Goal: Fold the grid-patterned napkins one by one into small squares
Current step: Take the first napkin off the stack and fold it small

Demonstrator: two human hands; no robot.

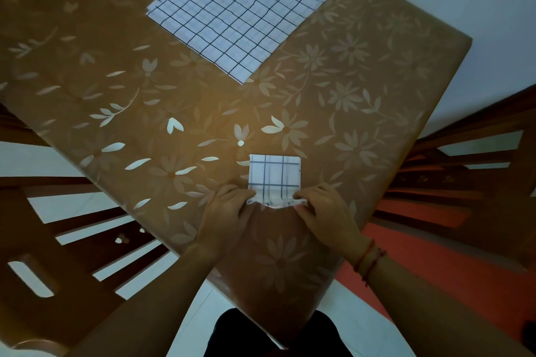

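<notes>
Pinching the near edge of a small folded napkin, the left hand is gripping its near-left corner while the right hand is gripping its near-right corner, fingers curled round the cloth and lifting that edge slightly off the tablecloth. Beyond the raised edge, the folded napkin is lying flat on the brown flowered tablecloth. Well beyond the folded napkin, toward the far side, a stack of unfolded grid napkins is lying spread flat. A red thread bracelet is sitting on the right wrist.
</notes>
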